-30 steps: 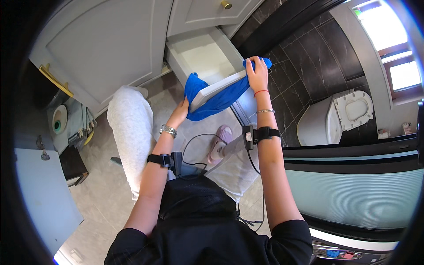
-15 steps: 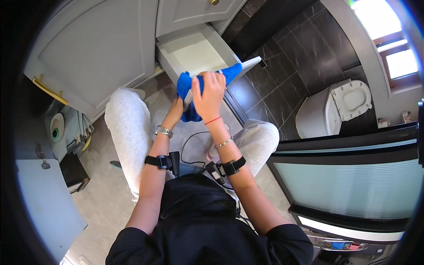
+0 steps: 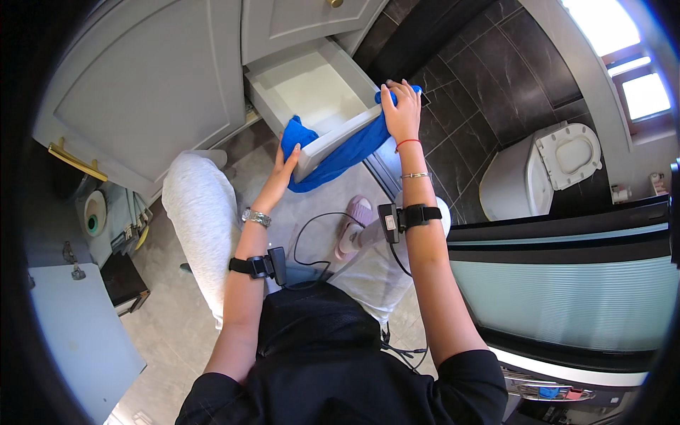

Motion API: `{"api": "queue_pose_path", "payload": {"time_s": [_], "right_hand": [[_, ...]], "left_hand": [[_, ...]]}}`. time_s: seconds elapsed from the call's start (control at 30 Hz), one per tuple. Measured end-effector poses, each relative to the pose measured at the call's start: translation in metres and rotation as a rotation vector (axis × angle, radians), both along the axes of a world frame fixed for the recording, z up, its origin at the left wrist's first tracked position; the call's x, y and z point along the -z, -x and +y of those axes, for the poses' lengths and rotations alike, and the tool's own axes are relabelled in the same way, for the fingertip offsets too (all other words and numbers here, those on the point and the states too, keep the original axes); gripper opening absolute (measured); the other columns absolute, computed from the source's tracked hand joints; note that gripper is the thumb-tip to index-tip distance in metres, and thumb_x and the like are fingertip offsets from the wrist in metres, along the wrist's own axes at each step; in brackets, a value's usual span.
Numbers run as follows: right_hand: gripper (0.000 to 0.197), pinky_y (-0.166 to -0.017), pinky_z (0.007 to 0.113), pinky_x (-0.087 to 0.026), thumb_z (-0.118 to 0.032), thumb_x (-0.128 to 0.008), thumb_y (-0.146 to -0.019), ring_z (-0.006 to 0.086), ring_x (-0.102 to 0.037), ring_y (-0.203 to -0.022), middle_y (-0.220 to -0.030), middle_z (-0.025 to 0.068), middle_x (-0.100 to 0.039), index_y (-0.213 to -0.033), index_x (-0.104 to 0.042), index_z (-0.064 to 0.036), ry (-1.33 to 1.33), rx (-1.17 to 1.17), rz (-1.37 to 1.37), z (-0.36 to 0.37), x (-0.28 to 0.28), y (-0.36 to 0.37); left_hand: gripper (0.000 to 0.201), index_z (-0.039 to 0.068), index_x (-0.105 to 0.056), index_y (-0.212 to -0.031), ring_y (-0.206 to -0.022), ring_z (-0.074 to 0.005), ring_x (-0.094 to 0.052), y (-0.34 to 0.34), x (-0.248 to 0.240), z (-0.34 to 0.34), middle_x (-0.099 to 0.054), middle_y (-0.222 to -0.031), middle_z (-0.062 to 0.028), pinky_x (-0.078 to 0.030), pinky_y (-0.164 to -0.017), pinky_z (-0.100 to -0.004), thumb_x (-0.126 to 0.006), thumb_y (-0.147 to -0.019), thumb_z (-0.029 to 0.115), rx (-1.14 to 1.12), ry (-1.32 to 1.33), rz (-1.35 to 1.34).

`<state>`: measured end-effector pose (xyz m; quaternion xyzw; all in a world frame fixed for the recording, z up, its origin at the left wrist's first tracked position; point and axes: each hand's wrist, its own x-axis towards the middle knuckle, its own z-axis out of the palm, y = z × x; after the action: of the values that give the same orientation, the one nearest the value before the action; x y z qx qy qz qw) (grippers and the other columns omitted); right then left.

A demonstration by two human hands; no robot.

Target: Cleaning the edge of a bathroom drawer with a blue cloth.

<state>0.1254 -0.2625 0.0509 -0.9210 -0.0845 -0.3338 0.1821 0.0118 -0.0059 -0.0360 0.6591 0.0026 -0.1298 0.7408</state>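
Outward toward the person, the white drawer (image 3: 312, 74) stands pulled from the cabinet, its drawer front (image 3: 333, 139) slanting from near left to far right. Grey floor tile (image 3: 170, 304) shows below that edge and between the legs, so there is some room under the hands; the left trouser leg (image 3: 202, 219) and the large cabinet door (image 3: 149, 92) bound the left side, while dark wall tiles (image 3: 528, 78) and a toilet (image 3: 517, 177) stand well apart on the right. A blue cloth (image 3: 350, 157) drapes along the outer face of the drawer front, bunched over its top edge at the left end and wrapped over the far right corner. There the right hand (image 3: 402, 110) has its fingers bent close together over the cloth, pinching it against the corner. At the near left end, the left hand (image 3: 283, 173) touches cloth and panel, its thumb extended along the panel's end; its other fingers are partly covered, and I cannot tell how firmly they press. The cloth's underside and the right palm are hidden, the gold knob (image 3: 335, 3) is cut off at the far edge, and the window (image 3: 602, 25) is washed out by glare.
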Motion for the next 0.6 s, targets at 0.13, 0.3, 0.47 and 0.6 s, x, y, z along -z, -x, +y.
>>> {"api": "queue_pose_path", "payload": {"time_s": [0.13,0.3,0.47,0.6], "right_hand": [[0.035,-0.111,0.051,-0.025,-0.032,-0.054,-0.090,0.0320,-0.051,-0.120,-0.105,0.0157,-0.064,-0.090,-0.068,0.0006,-0.077,0.054,0.025,0.012,0.004,0.005],[0.028,-0.109,0.051,-0.027,-0.022,-0.054,-0.090,0.0350,-0.057,-0.099,-0.091,0.0182,-0.064,-0.084,-0.066,0.0021,-0.035,-0.082,0.013,0.067,-0.003,0.052],[0.021,-0.097,0.048,-0.039,-0.016,-0.057,-0.084,0.0354,-0.057,-0.078,-0.073,0.0142,-0.059,-0.072,-0.061,0.0003,-0.109,-0.236,-0.059,0.129,-0.005,0.092],[0.023,-0.096,0.046,-0.040,-0.018,-0.058,-0.083,0.0342,-0.057,-0.079,-0.074,0.0148,-0.060,-0.069,-0.063,-0.0001,-0.116,-0.239,-0.014,0.164,-0.005,0.116]], "left_hand": [[0.085,0.002,-0.008,-0.151,-0.144,-0.0227,-0.014,-0.002,0.002,-0.001,-0.015,-0.156,-0.0141,-0.013,-0.115,-0.0306,-0.037,-0.096,0.060,0.032,-0.014,-0.077],[0.093,-0.002,-0.003,-0.149,-0.146,-0.0241,-0.004,0.002,0.005,0.002,-0.006,-0.158,-0.0160,-0.009,-0.116,-0.0324,-0.024,-0.093,0.069,0.021,-0.124,-0.035],[0.094,-0.002,-0.004,-0.148,-0.142,-0.0234,-0.006,-0.010,0.040,-0.001,-0.007,-0.155,-0.0162,-0.010,-0.115,-0.0326,-0.022,-0.092,0.071,0.055,-0.125,0.053],[0.092,-0.001,-0.013,-0.147,-0.135,-0.0233,-0.023,-0.005,0.026,0.001,-0.023,-0.148,-0.0168,-0.020,-0.110,-0.0336,-0.021,-0.091,0.072,-0.008,-0.040,0.135]]}}
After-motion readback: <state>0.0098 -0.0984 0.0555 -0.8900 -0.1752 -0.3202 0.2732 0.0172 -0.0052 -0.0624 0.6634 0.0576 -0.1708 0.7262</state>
